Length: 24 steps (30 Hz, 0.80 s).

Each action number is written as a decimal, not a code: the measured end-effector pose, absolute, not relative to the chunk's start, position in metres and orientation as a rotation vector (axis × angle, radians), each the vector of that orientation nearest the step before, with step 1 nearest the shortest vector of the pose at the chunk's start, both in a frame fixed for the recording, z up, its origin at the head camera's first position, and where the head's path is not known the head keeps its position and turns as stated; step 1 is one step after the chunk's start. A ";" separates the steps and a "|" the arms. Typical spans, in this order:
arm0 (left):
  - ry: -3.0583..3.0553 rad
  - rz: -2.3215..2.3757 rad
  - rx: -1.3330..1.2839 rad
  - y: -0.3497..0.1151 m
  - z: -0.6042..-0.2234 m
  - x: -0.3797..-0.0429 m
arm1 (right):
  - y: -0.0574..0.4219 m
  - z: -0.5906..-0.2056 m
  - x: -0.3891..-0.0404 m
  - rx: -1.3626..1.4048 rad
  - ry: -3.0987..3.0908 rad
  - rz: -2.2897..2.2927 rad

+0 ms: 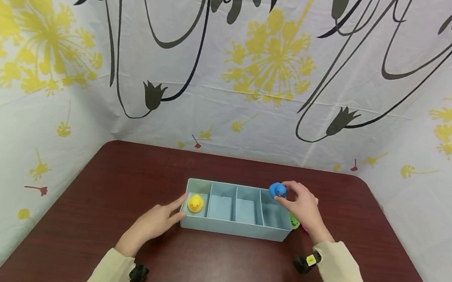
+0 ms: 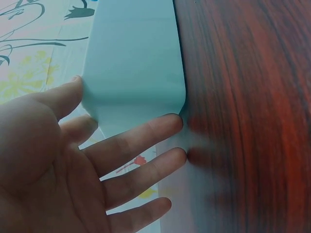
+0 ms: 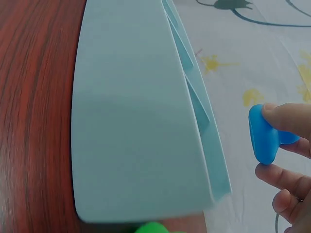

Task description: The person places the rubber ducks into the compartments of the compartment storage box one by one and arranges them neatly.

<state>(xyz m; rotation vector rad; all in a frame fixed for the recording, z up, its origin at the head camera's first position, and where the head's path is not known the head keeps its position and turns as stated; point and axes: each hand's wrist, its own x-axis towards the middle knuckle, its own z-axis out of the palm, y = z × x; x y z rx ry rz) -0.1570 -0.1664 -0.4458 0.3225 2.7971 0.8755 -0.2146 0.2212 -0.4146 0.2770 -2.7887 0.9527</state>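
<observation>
A light blue box (image 1: pixel 237 228) with several compartments in a row stands on the dark red table. Inside its leftmost compartment sits a yellow rubber duck (image 1: pixel 195 203). My left hand (image 1: pixel 154 220) touches the box's left end, its fingers mostly straight in the left wrist view, where the box's side (image 2: pixel 136 53) fills the top. Between thumb and fingers, my right hand (image 1: pixel 302 206) pinches a blue rubber duck (image 1: pixel 277 190) above the rightmost compartment's back edge. The same blue duck (image 3: pixel 265 135) shows in the right wrist view, held above the box's rim.
Just right of the box a green toy (image 1: pixel 294 221) is partly hidden by the box and my right hand. A bit of something pink (image 1: pixel 304 228) shows beside it. A patterned cloth (image 1: pixel 217 66) hangs behind the table (image 1: pixel 229 270).
</observation>
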 end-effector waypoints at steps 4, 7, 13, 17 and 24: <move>2.798 0.871 0.317 -0.166 -0.446 -0.157 | 0.209 -0.415 -0.216 0.307 -2.784 0.961; 2.800 0.865 0.316 -0.165 -0.446 -0.157 | 0.199 -0.415 -0.216 0.334 -2.764 0.970; 2.815 0.860 0.315 -0.164 -0.447 -0.157 | 0.178 -0.417 -0.217 0.412 -2.745 0.952; 2.804 0.869 0.317 -0.165 -0.449 -0.156 | 0.166 -0.419 -0.216 0.449 -2.739 0.968; 2.817 0.864 0.311 -0.165 -0.449 -0.157 | 0.146 -0.423 -0.217 0.507 -2.735 0.964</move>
